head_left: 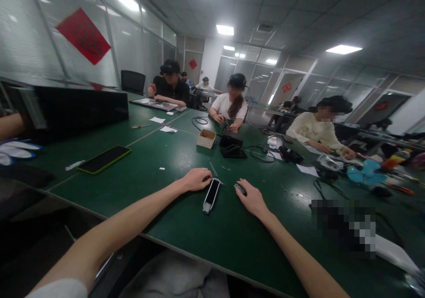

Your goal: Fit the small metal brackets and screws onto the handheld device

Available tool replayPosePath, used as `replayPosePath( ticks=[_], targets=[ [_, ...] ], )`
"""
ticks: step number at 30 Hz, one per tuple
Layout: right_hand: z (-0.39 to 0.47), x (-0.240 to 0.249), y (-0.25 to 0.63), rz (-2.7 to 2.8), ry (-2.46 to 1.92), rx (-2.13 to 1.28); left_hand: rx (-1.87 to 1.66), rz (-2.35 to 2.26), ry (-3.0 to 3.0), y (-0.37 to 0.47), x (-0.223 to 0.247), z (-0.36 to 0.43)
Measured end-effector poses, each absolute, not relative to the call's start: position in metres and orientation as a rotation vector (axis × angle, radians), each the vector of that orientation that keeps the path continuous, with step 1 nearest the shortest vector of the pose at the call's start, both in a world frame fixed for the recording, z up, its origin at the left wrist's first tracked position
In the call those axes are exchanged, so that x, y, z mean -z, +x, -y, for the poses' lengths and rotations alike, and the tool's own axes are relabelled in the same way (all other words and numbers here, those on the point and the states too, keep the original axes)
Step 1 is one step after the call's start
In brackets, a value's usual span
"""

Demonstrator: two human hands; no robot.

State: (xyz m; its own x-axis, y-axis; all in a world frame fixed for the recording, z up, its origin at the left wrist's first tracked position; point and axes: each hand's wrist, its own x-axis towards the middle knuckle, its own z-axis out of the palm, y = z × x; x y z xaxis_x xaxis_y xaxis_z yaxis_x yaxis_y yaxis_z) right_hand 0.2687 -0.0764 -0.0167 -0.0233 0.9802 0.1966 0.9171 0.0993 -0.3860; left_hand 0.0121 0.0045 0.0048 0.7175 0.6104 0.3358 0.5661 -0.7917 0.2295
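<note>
A long, slim device (211, 196) with a pale frame and a dark middle lies on the green table (186, 227), angled towards me. My left hand (198, 179) rests at its far end with the fingers curled in; whether they grip the device's tip or some small piece is hidden. Just beyond that tip a thin grey bit (222, 183) shows. To the right, my right hand (251, 197) is closed around a small dark grey rounded part (240, 189), its kind too small to make out.
A small open cardboard box (206, 139) and a black stand-like object (232, 145) sit ahead. A phone in a yellow-green case (105, 160) lies left. Cables, paper and a blue fan blade (365, 172) are on the right. Several people sit around the table.
</note>
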Motion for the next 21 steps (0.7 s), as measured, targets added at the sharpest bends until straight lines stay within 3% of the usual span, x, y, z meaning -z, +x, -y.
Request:
replayPosePath(
  ticks=[5,16,21],
  targets=[
    [0.088,0.013,0.246,2.05,-1.7,-0.19,-0.611,-0.96,2.81,0.012,-0.005,-0.003],
    [0.086,-0.01,0.28,2.12,-1.537,-0.314,-0.602,-0.917,2.824,0.009,-0.004,-0.006],
    [0.079,-0.011,0.287,2.092,-1.561,-0.169,-0.578,-0.903,2.81,0.007,-0.009,-0.004]
  ],
)
